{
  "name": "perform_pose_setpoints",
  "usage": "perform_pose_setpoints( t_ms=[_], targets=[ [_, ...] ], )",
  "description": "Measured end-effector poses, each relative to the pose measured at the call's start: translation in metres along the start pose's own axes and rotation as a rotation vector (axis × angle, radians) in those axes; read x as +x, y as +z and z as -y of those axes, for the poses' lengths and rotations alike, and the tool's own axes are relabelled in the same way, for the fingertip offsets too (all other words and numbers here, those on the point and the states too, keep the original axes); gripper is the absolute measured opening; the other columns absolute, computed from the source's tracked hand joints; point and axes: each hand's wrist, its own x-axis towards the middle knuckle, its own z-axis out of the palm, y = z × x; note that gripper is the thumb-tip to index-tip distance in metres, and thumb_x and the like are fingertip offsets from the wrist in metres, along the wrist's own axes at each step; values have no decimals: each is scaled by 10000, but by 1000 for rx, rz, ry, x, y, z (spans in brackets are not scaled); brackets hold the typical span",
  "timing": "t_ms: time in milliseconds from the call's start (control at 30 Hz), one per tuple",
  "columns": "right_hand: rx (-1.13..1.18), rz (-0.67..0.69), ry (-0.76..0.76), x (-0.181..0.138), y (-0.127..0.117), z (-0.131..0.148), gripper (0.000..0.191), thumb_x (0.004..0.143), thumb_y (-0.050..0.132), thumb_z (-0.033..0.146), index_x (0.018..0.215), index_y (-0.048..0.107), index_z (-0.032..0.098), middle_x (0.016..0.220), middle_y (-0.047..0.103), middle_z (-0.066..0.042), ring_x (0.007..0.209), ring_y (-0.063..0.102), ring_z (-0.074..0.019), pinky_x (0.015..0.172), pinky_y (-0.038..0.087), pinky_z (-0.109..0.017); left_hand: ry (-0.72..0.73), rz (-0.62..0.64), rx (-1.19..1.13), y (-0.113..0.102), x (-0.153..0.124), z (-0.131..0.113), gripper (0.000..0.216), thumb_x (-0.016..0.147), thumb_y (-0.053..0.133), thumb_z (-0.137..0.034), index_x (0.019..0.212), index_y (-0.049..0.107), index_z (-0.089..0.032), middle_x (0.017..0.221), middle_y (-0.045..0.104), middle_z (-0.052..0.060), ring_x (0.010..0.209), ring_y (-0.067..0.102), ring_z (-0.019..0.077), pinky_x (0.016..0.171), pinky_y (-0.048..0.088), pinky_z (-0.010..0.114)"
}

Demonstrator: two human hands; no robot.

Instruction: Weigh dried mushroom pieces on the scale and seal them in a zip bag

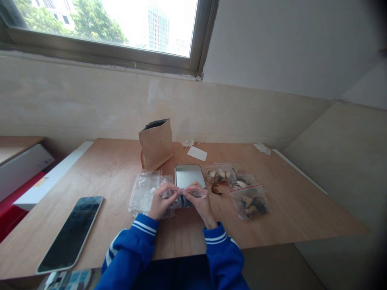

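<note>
My left hand (163, 199) and my right hand (199, 201) meet at the table's front middle, each with thumb and fingers pinched. Between them they hold the top edge of a small see-through plastic bag (185, 203); something dark shows in it, mostly hidden. Just beyond my fingertips lies a flat scale (190, 175) with a silvery plate. Left of my left hand is a pile of see-through zip bags (143, 193). To the right, a curved brown dried piece (216, 189) lies loose near a zip bag of dark and pale dried pieces (250, 203).
More filled zip bags (222, 174) lie right of the scale. An open brown paper bag (157, 145) stands behind, beside a white card (197, 153). A large phone (72, 233) lies at left. White crumpled scraps (262, 148) sit near the wall.
</note>
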Motion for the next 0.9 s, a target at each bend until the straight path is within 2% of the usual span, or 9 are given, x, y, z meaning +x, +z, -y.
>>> perform_pose_setpoints(
  t_ms=[200, 367, 700, 800, 900],
  targets=[
    [-57, 11, -89, -1, 0, -6, 114, 756, 775, 329, 729, 762, 219, 725, 592, -6, 672, 580, -136, 620, 487, -259, 111, 62, 63, -3, -1, 4, 167, 844, 674, -332, 829, 731, -176, 789, 710, 61, 749, 645, 187, 724, 498, 302],
    [-115, -24, -102, -2, 0, -6, 88, 776, 757, 301, 727, 770, 228, 709, 581, -10, 677, 568, -140, 618, 487, -259, 111, 63, 70, -2, -2, 4, 167, 843, 684, -329, 808, 723, -171, 775, 710, 56, 727, 650, 177, 698, 497, 287],
    [-175, -68, -55, -1, -3, -6, 262, 751, 772, 491, 677, 774, 240, 654, 586, -6, 678, 561, -157, 653, 474, -280, -21, 27, 7, -6, -2, 9, 292, 861, 640, -437, 794, 750, -175, 793, 731, 62, 761, 658, 195, 733, 497, 293],
    [-152, -69, -48, 0, -4, -4, 362, 766, 729, 560, 668, 753, 213, 654, 572, -7, 663, 559, -158, 629, 466, -273, -95, -21, -31, -4, -4, 16, 435, 873, 582, -538, 713, 736, -164, 701, 705, 59, 666, 632, 174, 652, 487, 271],
    [-103, -41, -13, 0, -8, -5, 490, 870, 568, 613, 688, 710, 180, 670, 584, -19, 646, 570, -160, 602, 465, -264, -233, -123, -129, 2, -7, 19, 626, 874, 461, -677, 650, 716, -150, 597, 670, 66, 545, 591, 156, 556, 473, 263]
  ],
)
